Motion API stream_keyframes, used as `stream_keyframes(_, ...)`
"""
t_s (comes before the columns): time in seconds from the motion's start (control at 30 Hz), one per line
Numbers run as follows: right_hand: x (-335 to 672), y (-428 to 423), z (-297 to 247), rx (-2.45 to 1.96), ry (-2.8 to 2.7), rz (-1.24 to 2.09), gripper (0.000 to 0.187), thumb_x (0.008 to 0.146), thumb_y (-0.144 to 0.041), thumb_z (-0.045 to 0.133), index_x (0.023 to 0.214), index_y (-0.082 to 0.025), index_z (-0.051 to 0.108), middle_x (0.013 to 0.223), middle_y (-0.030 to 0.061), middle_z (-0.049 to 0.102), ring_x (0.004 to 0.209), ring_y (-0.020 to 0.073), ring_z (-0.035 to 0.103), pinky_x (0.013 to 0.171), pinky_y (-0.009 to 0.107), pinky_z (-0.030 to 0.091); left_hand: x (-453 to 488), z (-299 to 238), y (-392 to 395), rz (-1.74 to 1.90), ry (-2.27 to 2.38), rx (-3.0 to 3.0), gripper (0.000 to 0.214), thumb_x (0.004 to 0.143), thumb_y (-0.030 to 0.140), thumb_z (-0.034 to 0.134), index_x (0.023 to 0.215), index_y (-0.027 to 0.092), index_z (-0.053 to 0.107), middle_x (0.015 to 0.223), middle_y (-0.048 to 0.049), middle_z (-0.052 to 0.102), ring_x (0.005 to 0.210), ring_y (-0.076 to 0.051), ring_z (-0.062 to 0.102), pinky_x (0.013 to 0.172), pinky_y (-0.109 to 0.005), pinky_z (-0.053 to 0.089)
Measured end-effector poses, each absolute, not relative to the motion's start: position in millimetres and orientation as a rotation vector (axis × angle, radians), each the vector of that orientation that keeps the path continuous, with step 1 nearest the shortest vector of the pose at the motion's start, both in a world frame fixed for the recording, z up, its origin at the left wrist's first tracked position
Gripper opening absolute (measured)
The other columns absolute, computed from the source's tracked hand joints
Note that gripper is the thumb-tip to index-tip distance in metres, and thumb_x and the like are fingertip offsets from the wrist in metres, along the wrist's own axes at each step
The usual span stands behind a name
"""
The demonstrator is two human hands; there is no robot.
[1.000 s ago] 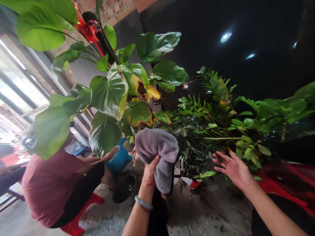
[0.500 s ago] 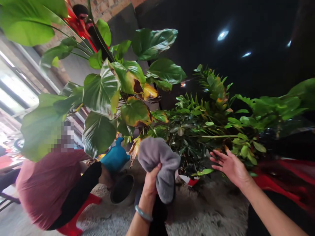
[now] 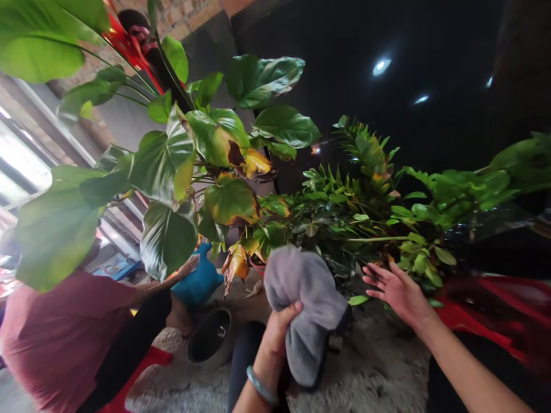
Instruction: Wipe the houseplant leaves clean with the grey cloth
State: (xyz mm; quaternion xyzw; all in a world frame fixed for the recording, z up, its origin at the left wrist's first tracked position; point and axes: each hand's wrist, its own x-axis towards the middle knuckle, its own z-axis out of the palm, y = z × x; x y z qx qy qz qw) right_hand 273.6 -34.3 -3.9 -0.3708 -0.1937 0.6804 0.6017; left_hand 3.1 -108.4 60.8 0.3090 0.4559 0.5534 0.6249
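the left hand [image 3: 279,330] pinches a grey plush piece [image 3: 301,281], thumb pressed on its near face, the other fingers mostly hidden behind; a bracelet [image 3: 262,385] rings that wrist; the plush is above the floor [image 3: 357,373], in front of the low plants [image 3: 336,235]; whether it touches any of them cannot be told; the right hand [image 3: 402,292] is spread, fingers apart, palm bare, near the greenery and well apart from the plush; as for progress, the plush is already gripped, and only one hand is on it; it is neither set down nor passed across, and how much is left to do with it cannot be judged from here; to the left, a co-worker in a pink shirt [image 3: 64,332] sits on a red stool [image 3: 148,358], one hand [image 3: 188,265] by a blue thing [image 3: 198,282]; a dark bucket [image 3: 210,337] stands just beside
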Motion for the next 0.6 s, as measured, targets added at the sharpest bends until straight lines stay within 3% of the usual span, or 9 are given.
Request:
stream_keyframes(0.17, 272, -34, -1, -0.837, -0.448, 1.591, 0.037, 0.091, -0.046, 0.048, 0.097, -0.021, 0.075, 0.104, 0.0123, 0.077, 0.090, 0.0273, 0.070, 0.068, 0.038, 0.057, 11, 101, -70, 1.463, 0.970, 0.633, 0.051, 0.054, 0.040, 0.089, 0.095, 0.014, 0.075, 0.097, -0.0095, 0.080, 0.109, -0.034, 0.070, 0.107, -0.043, 0.047)
stream_keyframes(0.3, 267, -34, 4, -0.851, -0.411, 1.591, 0.038, 0.094, -0.041, 0.044, 0.093, -0.021, 0.076, 0.100, 0.0116, 0.078, 0.085, 0.0257, 0.071, 0.064, 0.036, 0.056, 25, 67, -82, 1.319, 1.058, 0.575, 0.064, 0.038, 0.038, 0.095, 0.093, 0.012, 0.074, 0.092, -0.0118, 0.080, 0.098, -0.036, 0.073, 0.103, -0.047, 0.050)
stream_keyframes(0.4, 266, -36, 8, -0.888, -0.391, 1.592, 0.040, 0.095, -0.039, 0.041, 0.089, -0.021, 0.077, 0.099, 0.0107, 0.078, 0.084, 0.0242, 0.070, 0.061, 0.034, 0.056, 27, 50, -108, 1.117, 1.061, 0.631, 0.075, 0.034, 0.041, 0.096, 0.099, 0.009, 0.074, 0.092, -0.0154, 0.080, 0.098, -0.039, 0.072, 0.104, -0.050, 0.048)
stream_keyframes(0.6, 267, -40, 14, -0.915, -0.397, 1.557, 0.044, 0.094, -0.045, 0.042, 0.088, -0.021, 0.078, 0.104, 0.0114, 0.077, 0.088, 0.0241, 0.069, 0.064, 0.033, 0.055, 46, 99, -78, 1.232, 0.882, 0.771, 0.069, 0.048, 0.039, 0.093, 0.108, 0.011, 0.073, 0.105, -0.0147, 0.078, 0.115, -0.037, 0.066, 0.109, -0.045, 0.044)
